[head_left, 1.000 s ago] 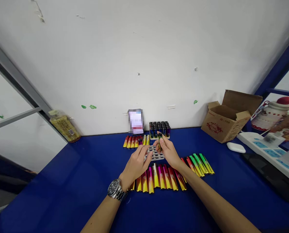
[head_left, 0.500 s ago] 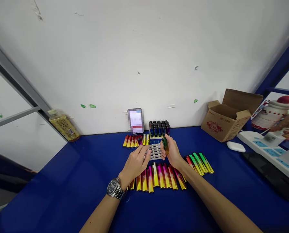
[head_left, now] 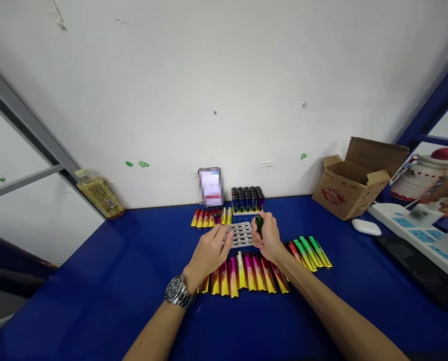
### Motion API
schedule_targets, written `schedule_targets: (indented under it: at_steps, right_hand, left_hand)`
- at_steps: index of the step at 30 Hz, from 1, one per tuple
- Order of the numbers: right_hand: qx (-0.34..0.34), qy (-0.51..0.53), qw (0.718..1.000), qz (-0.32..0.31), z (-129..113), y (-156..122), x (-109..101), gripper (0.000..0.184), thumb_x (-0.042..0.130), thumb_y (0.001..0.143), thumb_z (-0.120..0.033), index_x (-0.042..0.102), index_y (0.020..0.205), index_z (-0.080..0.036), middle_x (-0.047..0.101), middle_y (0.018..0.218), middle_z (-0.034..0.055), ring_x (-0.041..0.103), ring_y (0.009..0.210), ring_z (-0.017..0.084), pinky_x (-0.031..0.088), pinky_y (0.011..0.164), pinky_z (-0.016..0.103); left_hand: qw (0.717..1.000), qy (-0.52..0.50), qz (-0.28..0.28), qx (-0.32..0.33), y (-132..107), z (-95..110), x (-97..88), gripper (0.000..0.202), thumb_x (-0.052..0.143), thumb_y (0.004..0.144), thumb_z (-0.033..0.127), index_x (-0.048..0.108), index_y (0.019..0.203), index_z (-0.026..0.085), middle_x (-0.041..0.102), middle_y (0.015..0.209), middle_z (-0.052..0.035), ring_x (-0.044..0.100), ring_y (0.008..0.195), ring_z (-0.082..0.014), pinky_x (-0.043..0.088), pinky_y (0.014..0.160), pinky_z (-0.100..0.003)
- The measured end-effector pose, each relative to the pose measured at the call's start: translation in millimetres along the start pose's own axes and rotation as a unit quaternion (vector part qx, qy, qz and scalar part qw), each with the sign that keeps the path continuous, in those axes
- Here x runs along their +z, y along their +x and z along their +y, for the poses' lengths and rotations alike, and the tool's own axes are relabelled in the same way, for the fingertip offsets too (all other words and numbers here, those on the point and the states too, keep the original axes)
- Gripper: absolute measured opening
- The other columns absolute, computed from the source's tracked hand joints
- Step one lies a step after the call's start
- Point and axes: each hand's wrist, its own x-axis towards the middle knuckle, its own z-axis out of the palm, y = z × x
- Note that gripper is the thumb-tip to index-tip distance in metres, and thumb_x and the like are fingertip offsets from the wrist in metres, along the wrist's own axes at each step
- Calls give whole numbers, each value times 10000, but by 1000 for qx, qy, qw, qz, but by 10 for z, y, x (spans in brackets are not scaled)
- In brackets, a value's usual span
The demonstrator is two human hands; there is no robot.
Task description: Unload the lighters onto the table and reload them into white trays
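Observation:
My right hand (head_left: 268, 231) is closed round a dark green lighter (head_left: 259, 222), holding it upright near the right end of a white tray with holes (head_left: 241, 233). At the tray's left end, my left hand (head_left: 211, 249) grips it with thumb and fingers; part of the tray is hidden behind them. A purple lighter (head_left: 217, 218) shows just beyond the left fingers, and I cannot tell whether it sits in the tray. In front of the tray lies a row of pink, red and gold lighters (head_left: 250, 272), partly covered by my left wrist.
Behind, a filled rack of upright lighters (head_left: 247, 200) stands by a phone (head_left: 211, 188). Red and yellow lighters (head_left: 205, 219) lie left; green ones (head_left: 309, 251) lie right. An open carton (head_left: 334, 193), white case (head_left: 366, 227) and power strip (head_left: 408, 225) are right; a bottle (head_left: 99, 194) leans far left.
My right hand has shifted slightly right and turned the green lighter, whose lower part is now hidden in the fingers. The left hand stays in place.

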Motion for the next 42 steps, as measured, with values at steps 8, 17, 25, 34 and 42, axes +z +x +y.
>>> schedule_targets:
  at_steps: [8, 17, 25, 34, 42]
  right_hand:
    - [13, -8, 1000, -6, 9, 4, 19, 371, 307, 820, -253, 425, 471, -204, 300, 311, -57, 152, 281, 54, 131, 272, 165]
    - [23, -5, 1000, -19, 28, 11, -1, 406, 324, 841, -303, 420, 458, -204, 299, 311, -56, 166, 280, 53, 130, 275, 168]
    - [-27, -28, 994, -98, 64, 18, 3, 422, 458, 861, -582, 499, 685, -201, 428, 441, -57, 295, 353, 72, 309, 351, 202]
    - [-221, -239, 931, -163, 95, 144, 41, 282, 614, 802, -497, 598, 796, -216, 513, 699, -9, 449, 596, 124, 402, 528, 240]
    - [-262, -254, 918, -156, 313, 354, 187, 183, 617, 779, -380, 671, 784, -205, 587, 665, 25, 565, 615, 189, 473, 587, 322]
  left_hand:
    - [999, 23, 22, 11, 9, -24, -12, 212, 382, 963, 215, 574, 1006, 134, 661, 827, -71, 639, 705, -145, 530, 602, -245]
    - [991, 104, 82, -29, -21, -170, 25, 177, 389, 938, 170, 565, 926, 156, 659, 769, -48, 624, 660, -139, 508, 582, -241]
    - [985, 115, 78, -106, -40, -272, 28, 161, 391, 923, 190, 551, 933, 176, 649, 781, -46, 616, 642, -152, 503, 578, -265]
    - [977, 121, 57, -163, -49, -354, -4, 170, 387, 921, 202, 553, 899, 170, 660, 826, -62, 613, 647, -154, 448, 543, -245]
    - [960, 174, 3, -220, -96, -553, 5, 187, 395, 915, 178, 581, 920, 161, 637, 823, -79, 617, 707, -187, 460, 600, -269]
